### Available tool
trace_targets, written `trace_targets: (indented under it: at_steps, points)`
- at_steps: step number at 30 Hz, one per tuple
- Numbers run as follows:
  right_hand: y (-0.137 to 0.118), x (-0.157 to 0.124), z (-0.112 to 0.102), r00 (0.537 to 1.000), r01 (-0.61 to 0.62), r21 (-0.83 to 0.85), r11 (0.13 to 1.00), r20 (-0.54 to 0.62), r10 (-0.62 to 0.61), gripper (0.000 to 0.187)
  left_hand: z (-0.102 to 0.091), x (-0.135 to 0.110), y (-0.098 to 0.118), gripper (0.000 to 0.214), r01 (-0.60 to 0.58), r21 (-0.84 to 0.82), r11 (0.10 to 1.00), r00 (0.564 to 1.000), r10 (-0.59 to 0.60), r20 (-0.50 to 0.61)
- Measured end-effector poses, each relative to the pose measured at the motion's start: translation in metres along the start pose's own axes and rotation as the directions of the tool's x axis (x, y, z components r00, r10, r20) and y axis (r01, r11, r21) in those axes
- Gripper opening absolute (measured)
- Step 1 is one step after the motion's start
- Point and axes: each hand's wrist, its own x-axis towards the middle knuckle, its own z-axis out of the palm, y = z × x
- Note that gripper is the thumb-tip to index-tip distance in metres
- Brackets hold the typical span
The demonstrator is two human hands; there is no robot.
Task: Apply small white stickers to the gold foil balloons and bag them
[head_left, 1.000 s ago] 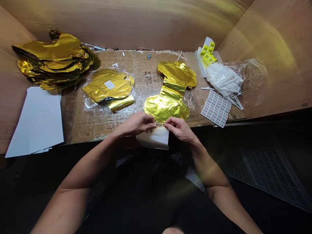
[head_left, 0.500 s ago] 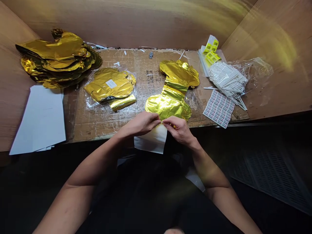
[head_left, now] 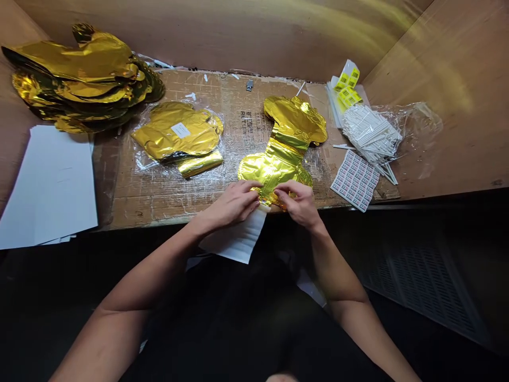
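Note:
A flat gold foil balloon (head_left: 284, 146) lies on the cardboard-covered bench (head_left: 159, 199), its near end at the front edge. My left hand (head_left: 233, 204) and my right hand (head_left: 298, 200) both pinch that near end, fingers closed on the foil. Under my left hand a white ribbed sheet (head_left: 238, 239) hangs over the bench edge toward my lap.
Bagged folded gold balloons (head_left: 178, 138) lie left of centre, and a tall pile of loose gold balloons (head_left: 79, 79) sits at the far left above white paper sheets (head_left: 47, 185). At right are a sticker sheet (head_left: 355, 180), white sticks in plastic (head_left: 371, 135) and yellow barcode labels (head_left: 345, 87). Wooden walls enclose the bench.
Both hands moved forward from the bench edge onto the balloon's near end. The white sheet swung left and now hangs tilted under my left hand.

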Motion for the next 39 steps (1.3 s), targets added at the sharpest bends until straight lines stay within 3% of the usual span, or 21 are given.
trace_targets:
  at_steps: [3,5,8,11,13,16,22,25,27,29,31,33,34,36,38,39]
  points:
    - [0.006,0.018,0.008,0.985,-0.093,-0.051,0.994,0.143,0.099,0.019,0.017,-0.005,-0.007,0.032,-0.092,0.079,0.993,0.996,0.092,-0.007]
    - [0.006,0.024,0.016,0.975,-0.066,-0.225,0.972,0.194,0.112,0.015,0.024,-0.005,-0.012,0.032,-0.092,0.086,0.992,0.996,0.092,0.001]
    - [0.004,0.022,0.022,0.983,-0.043,-0.564,0.825,0.126,0.137,0.019,0.027,-0.005,-0.016,0.031,-0.086,0.057,0.995,0.996,0.087,-0.024]
    - [0.005,0.015,0.016,0.986,-0.108,-0.714,0.692,0.011,0.166,0.031,0.023,-0.005,-0.019,0.033,-0.101,0.021,0.995,0.995,0.101,-0.017]
    - [0.009,0.013,0.010,0.992,-0.033,-0.681,0.732,0.066,0.107,0.031,0.020,-0.005,-0.021,0.035,-0.114,0.013,0.993,0.993,0.114,0.003]
    - [0.019,0.017,0.004,0.972,0.108,-0.500,0.860,0.236,0.015,0.023,0.016,-0.008,-0.019,0.033,-0.123,0.025,0.992,0.992,0.124,-0.014]
    - [0.024,0.037,-0.003,0.940,-0.044,-0.213,0.976,0.321,0.113,0.033,0.028,-0.015,-0.008,0.024,-0.270,0.090,0.959,0.962,0.272,-0.016]
    - [0.021,0.055,-0.016,0.908,-0.064,-0.147,0.987,0.403,0.119,0.040,0.036,-0.015,-0.008,0.023,-0.247,0.112,0.962,0.969,0.248,0.010]
    - [0.020,0.076,-0.036,0.892,-0.059,-0.183,0.981,0.432,0.134,0.040,0.037,-0.014,-0.010,0.024,-0.226,0.112,0.968,0.974,0.226,0.016]
    - [0.019,0.102,-0.065,0.940,-0.089,-0.318,0.944,0.287,0.185,0.040,0.035,-0.013,-0.010,0.026,-0.217,0.090,0.972,0.976,0.216,0.016]
    - [0.015,0.124,-0.094,0.981,-0.168,-0.435,0.885,0.014,0.193,0.042,0.031,-0.012,-0.009,0.027,-0.194,0.043,0.980,0.981,0.194,-0.009]
    - [0.008,0.131,-0.109,0.968,-0.226,-0.458,0.860,-0.205,0.145,0.040,0.023,-0.009,-0.005,0.029,-0.159,-0.018,0.987,0.985,0.157,-0.064]
    - [0.003,0.128,-0.107,0.966,-0.215,-0.448,0.868,-0.227,0.122,0.037,0.019,-0.007,-0.002,0.029,-0.142,-0.045,0.989,0.986,0.138,-0.093]
    - [-0.007,0.107,-0.089,0.988,-0.140,-0.410,0.901,-0.119,0.099,0.026,0.009,-0.003,0.002,0.030,-0.099,-0.068,0.993,0.988,0.089,-0.129]
    - [-0.014,0.075,-0.058,0.981,-0.047,-0.274,0.960,0.166,0.096,0.025,-0.002,0.000,0.004,0.030,-0.023,-0.048,0.999,0.993,0.017,-0.115]
    - [-0.016,0.058,-0.042,0.946,-0.044,-0.145,0.988,0.311,0.088,0.025,-0.008,0.001,0.003,0.030,0.028,-0.036,0.999,0.996,-0.031,-0.088]
